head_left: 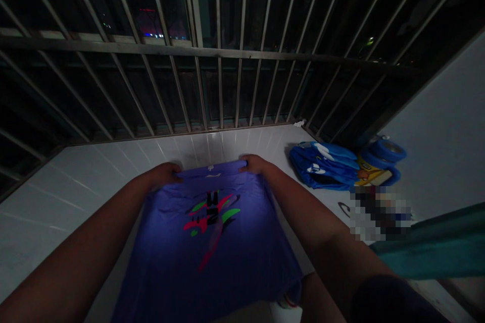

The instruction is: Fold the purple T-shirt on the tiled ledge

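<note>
A purple-blue T-shirt (242,247) hangs spread out between my two hands, its printed side towards me. The print shows red, green and black shapes. My left hand (166,174) is closed on the shirt's upper left edge. At the upper right edge my right hand (254,163) grips the cloth, the fingertips partly hidden. The lower part of the shirt drapes towards me and runs out of view at the bottom.
A white tiled ledge (94,171) runs below a barred window (212,53). To the right lie a folded blue cloth bundle (324,164), blue round containers (384,151) and a yellow packet (373,174). Teal cloth (435,245) is at the lower right, beside a blurred patch.
</note>
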{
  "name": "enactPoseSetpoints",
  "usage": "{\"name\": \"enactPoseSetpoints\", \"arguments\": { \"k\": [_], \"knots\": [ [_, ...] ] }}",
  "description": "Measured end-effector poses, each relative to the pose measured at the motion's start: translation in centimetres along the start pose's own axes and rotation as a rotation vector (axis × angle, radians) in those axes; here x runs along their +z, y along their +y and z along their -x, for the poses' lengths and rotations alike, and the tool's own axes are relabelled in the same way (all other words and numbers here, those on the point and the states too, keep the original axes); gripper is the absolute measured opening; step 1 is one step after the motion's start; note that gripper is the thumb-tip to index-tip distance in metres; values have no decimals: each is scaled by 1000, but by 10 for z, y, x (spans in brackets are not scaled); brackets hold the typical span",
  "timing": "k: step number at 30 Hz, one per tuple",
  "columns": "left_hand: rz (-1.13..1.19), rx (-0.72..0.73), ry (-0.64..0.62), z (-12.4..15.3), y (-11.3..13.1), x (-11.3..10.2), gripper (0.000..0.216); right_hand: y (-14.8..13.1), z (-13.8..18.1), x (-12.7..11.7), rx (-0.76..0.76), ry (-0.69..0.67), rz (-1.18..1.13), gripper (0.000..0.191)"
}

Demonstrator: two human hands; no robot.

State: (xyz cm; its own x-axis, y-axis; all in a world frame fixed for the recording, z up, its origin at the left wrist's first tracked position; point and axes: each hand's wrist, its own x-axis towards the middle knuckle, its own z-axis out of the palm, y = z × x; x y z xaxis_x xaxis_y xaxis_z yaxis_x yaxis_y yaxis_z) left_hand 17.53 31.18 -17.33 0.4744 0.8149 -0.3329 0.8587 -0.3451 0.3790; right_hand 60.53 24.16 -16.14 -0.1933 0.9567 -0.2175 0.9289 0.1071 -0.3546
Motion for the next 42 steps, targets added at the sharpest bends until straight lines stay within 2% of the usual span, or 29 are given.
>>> {"name": "enactPoseSetpoints", "arguments": {
  "k": [7, 10, 12, 16, 19, 23, 27, 31, 34, 37, 40, 42],
  "knots": [
    [261, -44, 60, 7, 8, -23, 73, 0, -6, -15, -3, -29, -101, 35],
    [285, -18, 26, 15, 14, -32, 70, -1, -5, -25, -2, -16, -89, 30],
    [259, -28, 25, 21, 17, -36, 63, -1, -2, -32, -6, 14, -70, 28],
    [167, -55, 180, 28, 17, -40, 61, -1, 7, -44, -41, 103, -23, 31],
    [84, -26, 232, 30, 16, -39, 60, -3, 12, -49, -59, 163, 17, 34],
    [-74, 35, 186, 28, 19, -39, 48, -7, 10, -51, -51, 190, 77, 32],
    [-152, 16, 163, 17, 23, -38, 31, -11, 2, -44, 10, 171, 150, 33],
    [-186, -43, 235, 3, 22, -29, 26, -14, -3, -28, 89, 169, 190, 39],
    [-190, -94, 350, 0, 19, -17, 47, -15, 0, -15, 146, 198, 196, 39],
    [-172, -108, 463, 4, 19, -2, 64, -16, 6, -2, 177, 248, 199, 50],
    [-145, 15, 520, 11, 24, 19, 56, -16, 14, 14, 138, 267, 202, 63],
    [-142, 135, 467, 15, 27, 38, 54, -15, 18, 26, 100, 220, 196, 67]
  ]
}}
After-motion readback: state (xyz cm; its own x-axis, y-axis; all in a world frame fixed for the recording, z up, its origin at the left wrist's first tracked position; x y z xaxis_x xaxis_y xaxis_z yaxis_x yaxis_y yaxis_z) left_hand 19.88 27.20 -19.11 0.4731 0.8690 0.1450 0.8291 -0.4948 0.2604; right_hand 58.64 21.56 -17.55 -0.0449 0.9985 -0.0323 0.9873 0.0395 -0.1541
